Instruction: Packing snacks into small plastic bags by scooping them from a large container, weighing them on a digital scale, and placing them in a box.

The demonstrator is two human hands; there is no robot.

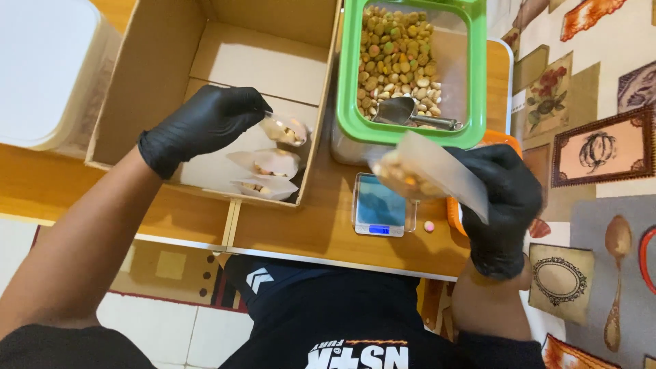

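My left hand, in a black glove, reaches into an open cardboard box and holds a small clear filled bag over two similar bags lying on the box floor. My right hand, also gloved, holds another clear bag with pellets in it, above a small digital scale. Behind it stands a green-rimmed clear container of mixed round pellets with a metal scoop resting inside.
One loose pink pellet lies on the wooden table beside the scale. An orange item peeks out behind my right hand. A white lidded tub stands at the far left. A patterned cloth lies to the right.
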